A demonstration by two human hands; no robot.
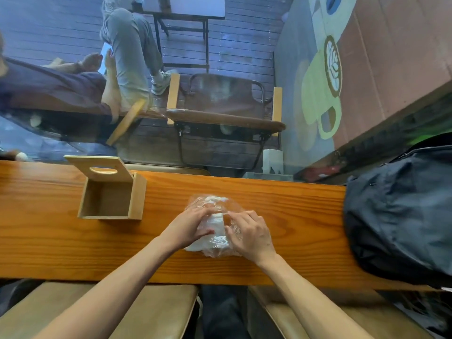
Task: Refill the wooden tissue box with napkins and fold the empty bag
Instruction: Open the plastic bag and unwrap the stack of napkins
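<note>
Both hands, left (187, 227) and right (249, 232), seemingly pinch the napkin bag (215, 223) between curled fingers

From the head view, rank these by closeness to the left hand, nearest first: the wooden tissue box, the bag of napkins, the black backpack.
1. Bag of napkins: at the centre of the counter, under the left hand, whose fingers grip it.
2. Wooden tissue box: to the hand's left, lid up, nothing inside.
3. Black backpack: far right end of the counter, beyond the right hand.

White napkins (215, 225) in a clear bag (210, 204), pale wooden box (111, 192), orange-brown grained counter (281, 204), black backpack (401, 211).
</note>
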